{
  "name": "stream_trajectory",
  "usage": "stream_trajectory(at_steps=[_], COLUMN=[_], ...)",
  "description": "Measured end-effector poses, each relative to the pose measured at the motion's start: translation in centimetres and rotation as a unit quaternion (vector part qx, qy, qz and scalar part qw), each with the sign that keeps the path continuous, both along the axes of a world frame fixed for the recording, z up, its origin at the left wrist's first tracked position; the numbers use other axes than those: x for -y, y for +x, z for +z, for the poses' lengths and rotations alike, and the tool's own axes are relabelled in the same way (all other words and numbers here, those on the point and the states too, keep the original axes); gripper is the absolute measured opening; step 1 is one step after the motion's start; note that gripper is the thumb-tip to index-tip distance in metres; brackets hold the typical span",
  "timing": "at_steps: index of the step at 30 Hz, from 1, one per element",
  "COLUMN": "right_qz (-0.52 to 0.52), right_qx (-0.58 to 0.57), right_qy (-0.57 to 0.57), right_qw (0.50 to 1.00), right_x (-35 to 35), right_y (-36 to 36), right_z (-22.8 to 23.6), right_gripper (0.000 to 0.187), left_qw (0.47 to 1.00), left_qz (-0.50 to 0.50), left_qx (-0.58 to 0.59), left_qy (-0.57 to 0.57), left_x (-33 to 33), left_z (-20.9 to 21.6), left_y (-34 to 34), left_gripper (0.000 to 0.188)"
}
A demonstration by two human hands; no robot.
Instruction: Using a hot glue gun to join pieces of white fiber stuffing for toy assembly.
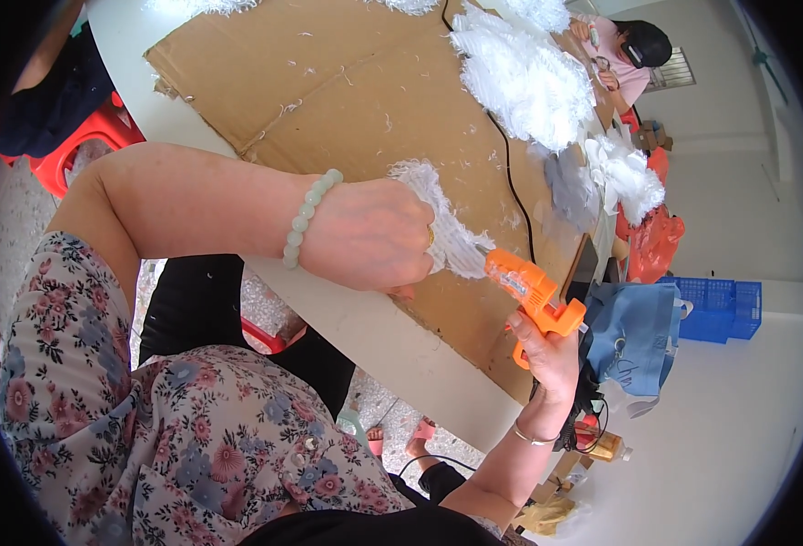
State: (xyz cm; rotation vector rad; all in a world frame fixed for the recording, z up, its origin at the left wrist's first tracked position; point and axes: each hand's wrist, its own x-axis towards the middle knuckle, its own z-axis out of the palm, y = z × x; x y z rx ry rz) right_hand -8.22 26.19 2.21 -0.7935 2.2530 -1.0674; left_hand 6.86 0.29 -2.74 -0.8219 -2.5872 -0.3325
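A: Hand status?
B: Right hand (551, 350), right of centre in the frame: wrapped around the handle of an orange glue gun (529, 284). Nozzle points up and left.
A: Left hand?
B: Left hand (374, 232), mid-frame: fingers curled in, knuckles against a white fringed piece (447, 223). Fingertips hidden, so can't tell if it's pinching it.
A: Where's the piece exactly?
B: Centre of frame, between left hand and nozzle, over a brown cardboard sheet (328, 100). Nozzle tip is at its right edge; can't tell contact from a slight gap.
A: What's under the cardboard?
B: White worktop (356, 341); its near edge runs diagonally below the hands.
A: Other stuff on top?
B: Big pile of white fringe (524, 82), upper right of frame. Smaller white bunch (624, 177) just below and right of it. Black cord (509, 168) runs from the top edge down past the pile toward the gun; its lower end is out of sight. Loose threads on the cardboard.
A: Around it?
B: Right side: blue bag (633, 332), blue crate (715, 309) beside it, red plastic bag (654, 241) above. Co-worker (624, 55) in pink top and dark cap, upper right. Red stool (87, 141), upper left.
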Motion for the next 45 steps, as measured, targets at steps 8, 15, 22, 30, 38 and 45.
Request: stream_trajectory(at_steps=[8,15,22,30,38,45], right_qz=[0.018,-0.023,-0.091,-0.022,-0.072,-0.053], right_qx=[0.0,-0.005,-0.029,-0.026,-0.034,-0.061], right_qy=[-0.002,0.033,-0.043,0.006,-0.021,-0.021], right_qw=[1.0,0.999,0.995,0.999,0.997,0.996], right_x=[2.5,-0.7,-1.2,-1.0,-0.5,-2.6], right_y=[0.5,-0.1,0.0,0.0,0.6,0.5], right_z=[-1.1,0.0,0.2,-0.3,-1.3,-0.4], right_gripper=[0.025,0.025,0.028,0.023,0.023,0.026], left_qw=[1.0,1.0,1.0,1.0,1.0,1.0], left_qz=[0.0,0.0,-0.004,-0.001,0.007,0.001], left_qx=[0.012,0.022,0.008,0.005,-0.01,0.006], left_qy=[-0.006,0.004,-0.005,0.002,-0.007,-0.011], left_x=[-0.2,0.1,0.0,0.0,-0.1,-0.3], left_z=[0.2,0.2,-0.1,0.0,-0.5,0.0], left_y=[-0.1,0.0,0.0,-0.2,0.0,-0.1], left_gripper=[0.029,0.029,0.029,0.029,0.029,0.032])
